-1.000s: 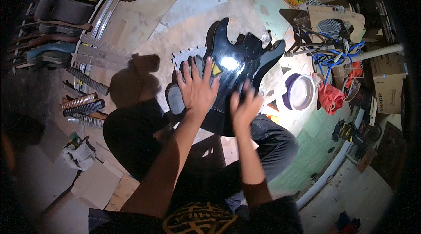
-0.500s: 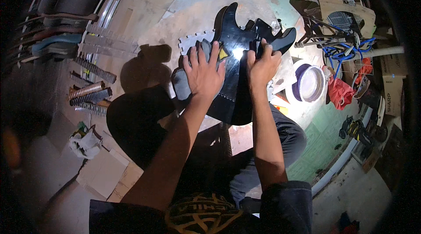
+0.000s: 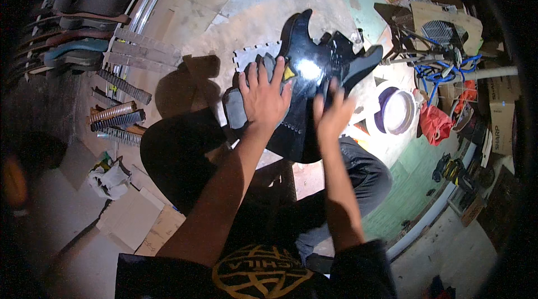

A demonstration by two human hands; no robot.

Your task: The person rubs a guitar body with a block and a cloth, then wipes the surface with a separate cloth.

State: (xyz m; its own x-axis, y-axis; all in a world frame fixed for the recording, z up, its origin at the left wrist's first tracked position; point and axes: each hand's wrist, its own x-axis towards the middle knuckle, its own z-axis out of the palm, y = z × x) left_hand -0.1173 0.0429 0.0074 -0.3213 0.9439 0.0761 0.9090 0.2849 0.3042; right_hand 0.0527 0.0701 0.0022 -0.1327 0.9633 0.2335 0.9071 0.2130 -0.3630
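A glossy black electric guitar body lies across my lap, its two horns pointing away from me and a bright glare on its face. My left hand rests flat with fingers spread over its left side, on grey pads or cloths. A small yellow patch shows beside the fingertips. On the right part of the body is my right hand, smeared by motion. Its fingers are bent around a small dark piece whose kind I cannot make out.
A white and purple round tub stands right of the guitar body. Interlocking foam mat lies beneath it. At left are stacked guitar bodies and several ridged strips. Blue cord and a red bag lie at right.
My right hand has slid toward me down the guitar body with the dark piece. My left hand stays in place on the body. The whole view has shifted slightly.
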